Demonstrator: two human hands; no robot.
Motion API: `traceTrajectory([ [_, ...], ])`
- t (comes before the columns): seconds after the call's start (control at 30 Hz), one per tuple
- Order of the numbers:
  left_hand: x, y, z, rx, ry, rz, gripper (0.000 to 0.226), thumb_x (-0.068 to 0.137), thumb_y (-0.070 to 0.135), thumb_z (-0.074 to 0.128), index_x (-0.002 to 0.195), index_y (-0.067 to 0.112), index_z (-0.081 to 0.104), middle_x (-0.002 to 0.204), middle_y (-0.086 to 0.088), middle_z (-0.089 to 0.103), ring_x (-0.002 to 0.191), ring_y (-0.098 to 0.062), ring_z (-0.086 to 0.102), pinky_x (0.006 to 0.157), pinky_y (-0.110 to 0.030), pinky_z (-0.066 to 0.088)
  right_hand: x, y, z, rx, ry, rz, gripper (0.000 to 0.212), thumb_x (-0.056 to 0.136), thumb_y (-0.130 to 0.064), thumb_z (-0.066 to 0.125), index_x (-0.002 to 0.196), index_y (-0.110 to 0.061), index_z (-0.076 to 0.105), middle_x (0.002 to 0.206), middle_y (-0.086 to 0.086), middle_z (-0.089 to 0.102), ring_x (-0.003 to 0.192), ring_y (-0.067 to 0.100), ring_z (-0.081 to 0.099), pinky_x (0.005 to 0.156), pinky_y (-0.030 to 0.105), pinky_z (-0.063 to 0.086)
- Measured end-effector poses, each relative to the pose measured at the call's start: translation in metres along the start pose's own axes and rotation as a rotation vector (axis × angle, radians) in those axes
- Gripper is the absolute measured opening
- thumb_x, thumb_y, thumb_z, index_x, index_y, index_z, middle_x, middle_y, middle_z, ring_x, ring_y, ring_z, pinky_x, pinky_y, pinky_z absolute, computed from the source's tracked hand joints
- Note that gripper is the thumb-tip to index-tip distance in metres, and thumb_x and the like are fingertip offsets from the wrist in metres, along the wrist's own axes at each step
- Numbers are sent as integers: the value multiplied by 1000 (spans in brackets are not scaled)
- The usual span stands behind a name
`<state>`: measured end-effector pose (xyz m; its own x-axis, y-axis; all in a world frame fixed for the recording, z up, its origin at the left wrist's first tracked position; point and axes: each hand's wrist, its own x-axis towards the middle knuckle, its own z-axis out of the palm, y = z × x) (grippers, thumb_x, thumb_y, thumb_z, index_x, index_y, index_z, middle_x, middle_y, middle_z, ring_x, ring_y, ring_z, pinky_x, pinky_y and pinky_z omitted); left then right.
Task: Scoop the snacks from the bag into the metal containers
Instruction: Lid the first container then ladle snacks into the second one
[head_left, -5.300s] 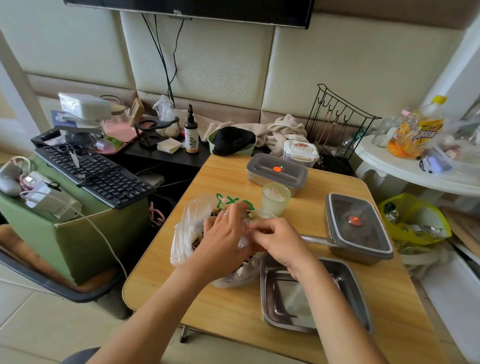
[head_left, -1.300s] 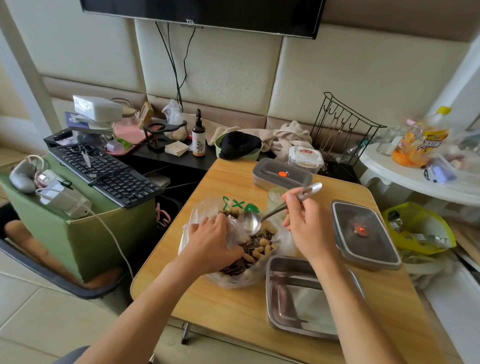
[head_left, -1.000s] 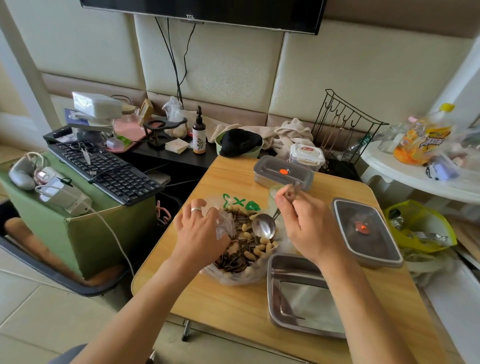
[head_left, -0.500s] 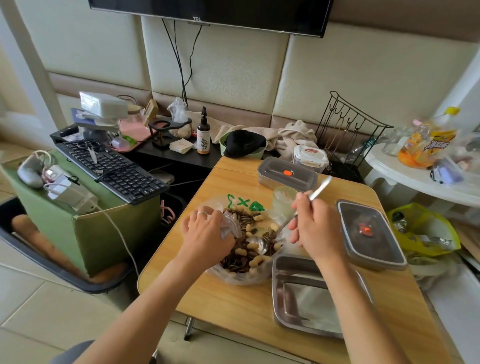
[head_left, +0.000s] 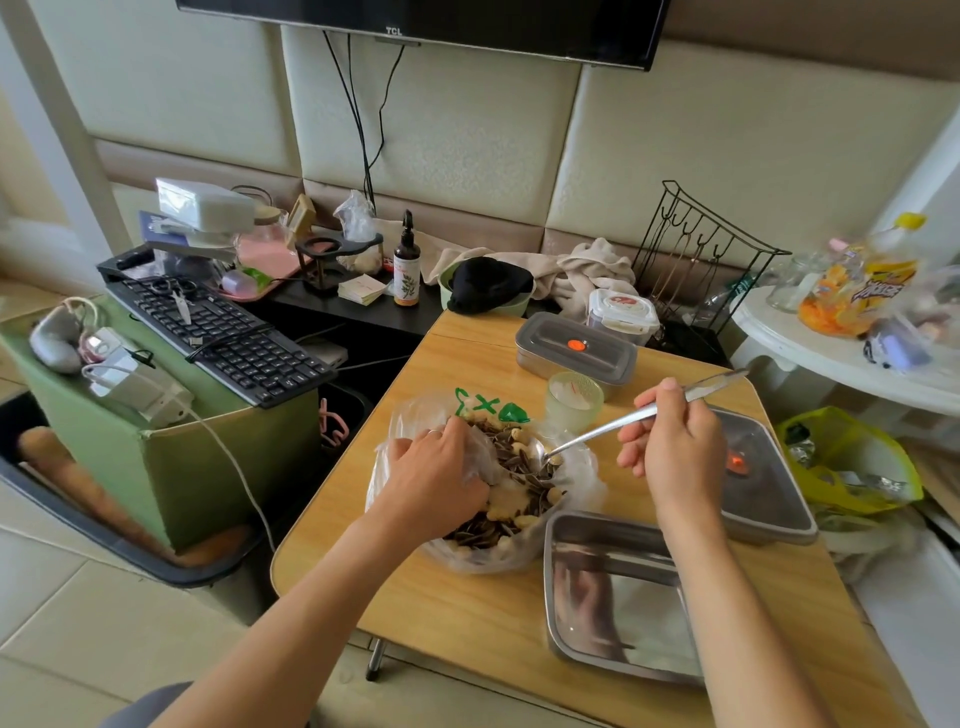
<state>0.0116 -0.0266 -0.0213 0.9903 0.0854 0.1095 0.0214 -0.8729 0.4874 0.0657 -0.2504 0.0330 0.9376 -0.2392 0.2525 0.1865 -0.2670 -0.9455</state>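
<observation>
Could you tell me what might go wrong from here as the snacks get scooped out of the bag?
The spoon must carry its load over the soft edge of the plastic bag to the open metal container, so seeds could drop on the table. The left hand alone holds the bag open; if it slips, the bag may sag and spill. The green cup stands close behind the spoon and could be knocked.

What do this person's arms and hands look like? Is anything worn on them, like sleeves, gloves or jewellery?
Both forearms are bare, with no sleeves, gloves, watch or bracelet in view. The left hand wears a thin, pale band ring on one finger. The right hand shows no ring on the parts that can be seen. The nails are short and look unpainted.
</observation>
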Motion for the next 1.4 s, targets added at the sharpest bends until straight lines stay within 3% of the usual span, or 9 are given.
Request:
traceTrajectory([
  [0.1, 2, 0, 5, -60, -17, 18, 30, 90, 37, 61, 111, 21, 49, 94, 9, 61, 93, -13, 55, 93, -36, 34, -4, -6, 2, 35, -24, -53, 41, 112, -34, 38, 86, -16, 64, 61, 8, 67, 46, 21, 60, 40, 22, 44],
  [0.23, 2, 6, 8, -51, -11, -2, 40, 92, 49, 65, 112, 18, 50, 91, 11, 59, 86, -11, 51, 82, -31, 23, -11, -12, 6, 33, -72, -199, 39, 113, -32, 39, 89, -14, 64, 62, 10, 66, 46, 22, 62, 42, 20, 45],
  [0.47, 7, 10, 8, -31, -11, -79, 39, 95, 52, 58, 107, 17, 50, 90, 7, 59, 80, -14, 50, 87, -35, 25, -18, -18, 8, -72, -136, -570, 39, 112, -31, 39, 94, -12, 68, 62, -5, 65, 53, 9, 66, 50, 15, 47],
  [0.6, 10, 8, 10, -77, -30, -101, 44, 93, 57, 60, 106, 17, 49, 85, 11, 55, 77, -9, 48, 91, -37, 29, -21, -20, 11, -127, -115, -717, 50, 111, -41, 36, 94, -9, 70, 64, -13, 61, 56, 7, 67, 50, 28, 54],
  [0.67, 12, 9, 10, -124, -39, -106, 48, 89, 60, 65, 107, 18, 49, 88, 11, 57, 81, -11, 52, 92, -38, 33, -25, -22, 14, -133, -109, -760, 57, 112, -44, 34, 92, -4, 70, 63, -8, 61, 55, 13, 67, 48, 37, 54],
  [0.83, 15, 14, 10, -236, 30, -150, 53, 85, 59, 72, 107, 20, 46, 88, 12, 56, 78, -6, 53, 92, -40, 45, -28, -27, 21, -193, -74, -899, 56, 113, -33, 37, 87, 4, 70, 65, 5, 64, 48, 20, 60, 45, 39, 48],
  [1.03, 16, 15, 8, -381, 104, -182, 46, 88, 51, 73, 113, 21, 49, 91, 12, 59, 85, -15, 58, 95, -51, 52, -32, -30, 21, -175, 9, -951, 52, 113, -29, 37, 95, 5, 72, 71, 4, 67, 51, 18, 63, 51, 29, 50],
  [1.27, 17, 16, 10, -405, 121, -180, 45, 87, 56, 72, 109, 22, 53, 94, 12, 64, 91, -16, 63, 95, -49, 52, -37, -29, 22, -217, 41, -1023, 57, 113, -28, 36, 87, 9, 70, 78, 8, 72, 55, 18, 66, 56, 23, 50],
  [1.4, 16, 16, 10, -430, 133, -160, 45, 89, 56, 71, 110, 22, 50, 96, 7, 66, 86, -16, 63, 80, -41, 55, -38, -34, 20, -210, 18, -1041, 49, 111, -21, 38, 86, 5, 71, 78, 6, 71, 62, 14, 62, 64, 7, 43],
])
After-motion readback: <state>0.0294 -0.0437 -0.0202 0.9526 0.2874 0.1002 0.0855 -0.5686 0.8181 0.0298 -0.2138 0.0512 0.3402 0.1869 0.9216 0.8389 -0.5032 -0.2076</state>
